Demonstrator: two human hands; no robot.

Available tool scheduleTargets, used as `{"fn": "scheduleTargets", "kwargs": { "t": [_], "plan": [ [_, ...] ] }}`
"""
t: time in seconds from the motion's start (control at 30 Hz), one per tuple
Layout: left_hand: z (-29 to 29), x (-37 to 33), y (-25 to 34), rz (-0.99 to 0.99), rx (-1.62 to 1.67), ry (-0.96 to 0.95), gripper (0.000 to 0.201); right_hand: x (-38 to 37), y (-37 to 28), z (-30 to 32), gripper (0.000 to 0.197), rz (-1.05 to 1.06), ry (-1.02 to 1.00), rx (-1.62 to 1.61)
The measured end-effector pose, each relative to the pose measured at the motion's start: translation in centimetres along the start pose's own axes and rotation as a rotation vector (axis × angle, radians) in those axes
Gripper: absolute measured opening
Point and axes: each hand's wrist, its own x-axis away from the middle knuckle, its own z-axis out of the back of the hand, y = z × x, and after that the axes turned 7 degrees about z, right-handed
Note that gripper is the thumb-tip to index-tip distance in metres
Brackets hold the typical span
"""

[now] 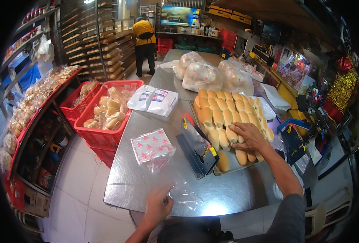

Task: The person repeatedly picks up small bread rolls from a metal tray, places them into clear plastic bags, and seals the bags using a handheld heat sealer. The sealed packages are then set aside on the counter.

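My right hand [250, 137] lies palm down on golden bread rolls [228, 115], its fingers spread over those at the near side. The rolls stand in close rows on a metal tray [228, 169]; one roll lies apart at its near left corner. At the table's near edge, my left hand [159, 205] has its fingers curled in on the edge of a clear plastic bag [186, 197], which lies flat on the metal. Beyond that hand sits a white pack with a pink pattern [153, 146], partly under loose clear film. A dark upright device [196, 148] with red and yellow parts stands left of the tray.
The steel table [126, 188] carries filled plastic bags [203, 77] at the far end and a white package [153, 100]. Red crates [102, 135] of bagged bread stand left. A person in yellow [143, 34] is near the bread racks [90, 40]. A chair [329, 214] is at right.
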Motion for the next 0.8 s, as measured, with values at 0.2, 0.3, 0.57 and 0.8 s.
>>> {"fn": "scheduleTargets", "kwargs": {
  "t": [0.2, 0.3, 0.57, 0.8],
  "plan": [
    [-0.1, 0.0, 0.1, -0.005, 0.035, 0.015, 0.049, -1.9, 0.8, 2.0, 0.064, -0.083, -0.039, -0.269],
    [0.0, 0.0, 0.1, 0.014, 0.02, 0.003, 0.048, -3.0, 0.8, 3.2, 0.062, -0.187, -0.04, -0.414],
    [0.1, -0.3, 0.0, 0.039, 0.028, -0.009, 0.047, -3.1, 3.7, 2.8, 0.053, -0.34, -0.03, -0.926],
    [0.2, -0.4, -0.2, 0.072, 0.052, -0.014, 0.047, -3.2, 4.2, 2.9, 0.056, -0.493, -0.059, -1.057]
  ]
}}
